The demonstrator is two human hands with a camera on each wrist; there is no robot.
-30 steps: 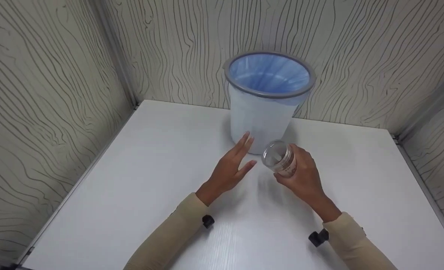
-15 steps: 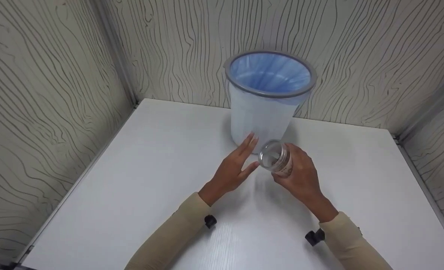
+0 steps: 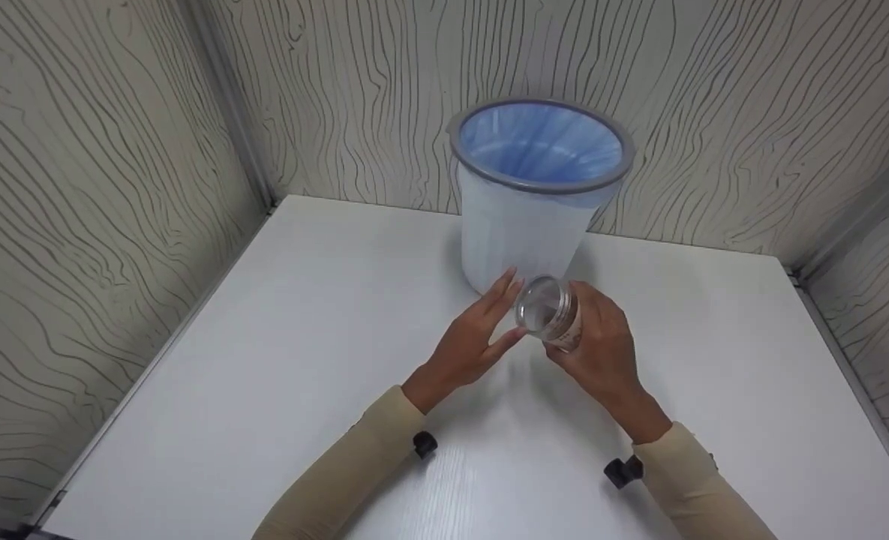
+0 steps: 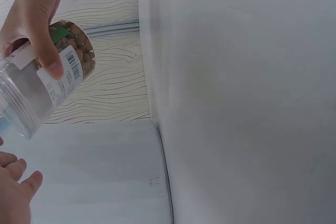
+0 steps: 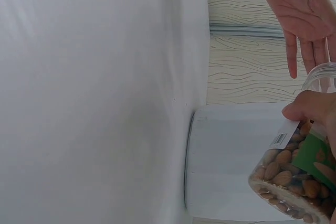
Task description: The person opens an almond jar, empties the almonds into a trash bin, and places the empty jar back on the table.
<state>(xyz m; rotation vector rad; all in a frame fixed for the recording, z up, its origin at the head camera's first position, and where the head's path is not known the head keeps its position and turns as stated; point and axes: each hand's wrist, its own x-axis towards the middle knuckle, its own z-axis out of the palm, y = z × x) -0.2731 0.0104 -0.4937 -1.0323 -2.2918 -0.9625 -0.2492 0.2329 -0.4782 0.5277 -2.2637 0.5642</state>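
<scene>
We find no readable words or numbers. The jar [image 4: 50, 77] carries a white label with a barcode [image 4: 72, 70], digits too small to make out; a green label patch [image 5: 321, 157] shows on it, its print illegible.

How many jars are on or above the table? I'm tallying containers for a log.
1. A clear jar of almonds, held by the right hand above the table, just in front of the bin. The left hand is open beside it. Anything inside the bin can't be seen.
</scene>
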